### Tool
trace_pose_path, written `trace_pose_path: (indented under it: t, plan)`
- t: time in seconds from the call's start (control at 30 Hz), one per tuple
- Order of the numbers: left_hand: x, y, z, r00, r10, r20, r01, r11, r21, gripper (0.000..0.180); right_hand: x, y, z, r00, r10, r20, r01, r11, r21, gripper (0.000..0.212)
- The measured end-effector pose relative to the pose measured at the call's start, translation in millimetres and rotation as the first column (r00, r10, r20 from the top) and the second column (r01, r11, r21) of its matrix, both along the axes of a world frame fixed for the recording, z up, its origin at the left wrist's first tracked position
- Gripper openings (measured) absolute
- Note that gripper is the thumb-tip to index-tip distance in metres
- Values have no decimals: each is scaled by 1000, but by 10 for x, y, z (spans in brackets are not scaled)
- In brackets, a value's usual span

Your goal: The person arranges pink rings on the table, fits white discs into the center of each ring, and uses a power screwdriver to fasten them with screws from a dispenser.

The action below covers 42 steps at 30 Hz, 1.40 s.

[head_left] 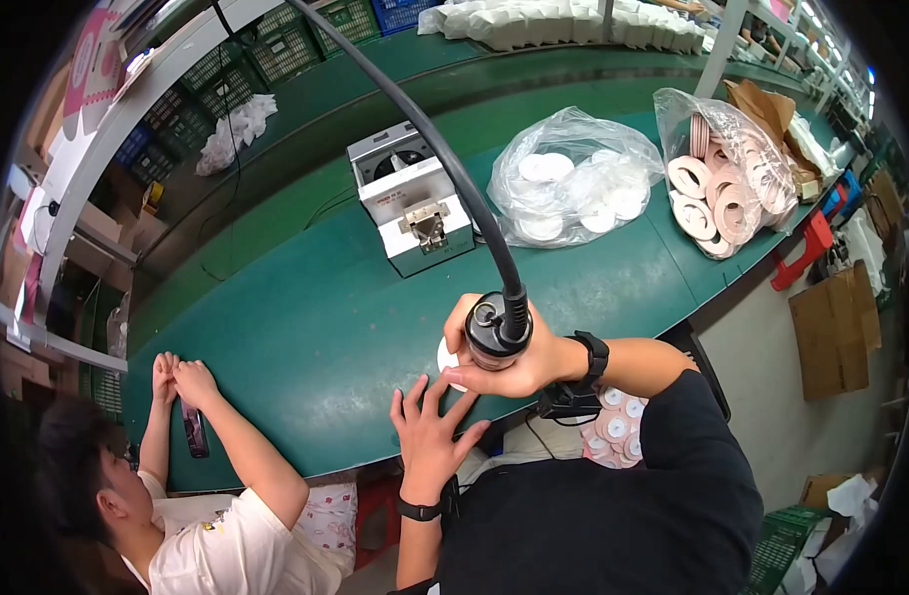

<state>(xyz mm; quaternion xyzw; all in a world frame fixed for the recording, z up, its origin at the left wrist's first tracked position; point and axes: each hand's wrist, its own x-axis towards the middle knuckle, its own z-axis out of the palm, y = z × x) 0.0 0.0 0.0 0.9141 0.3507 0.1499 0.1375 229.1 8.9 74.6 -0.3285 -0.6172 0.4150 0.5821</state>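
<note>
Fingers of the right hand wrap a black corded tool above the green bench; a white disc shows at its eight o'clock. At seven, the left hand lies spread wide, perhaps touching the disc.

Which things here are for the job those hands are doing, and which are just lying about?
For the job, it seems:
black tool, in the right hand
white disc, by the left hand
bag of discs, probably more of the same

Just lying about, I think:
phone
cardboard box
green crate
</note>
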Motion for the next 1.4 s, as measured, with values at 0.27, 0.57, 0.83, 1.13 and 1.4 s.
trace_pose_path:
  t: [0.27,0.57,0.83,1.13,1.4]
  plan:
    - [-18,-22,-15,1000,4,16,-4,1000,9,45,-23,-9,0,999,30,25,-29,998,-51,26]
    - [-16,17,-57,1000,-29,7,28,997,72,44,-109,6,39,990,-70,121,46,982,185,24]
    - [14,-32,-41,999,-28,33,25,995,93,49,-90,54,-160,993,-112,-33,114,992,53,21]
    - [-41,-64,-95,997,-29,66,22,993,116,52,312,176,265,875,-330,-354,298,944,-142,51]
    - [-65,-25,-174,992,-64,112,50,991,123,58,881,245,9,907,-413,-78,358,857,-371,52]
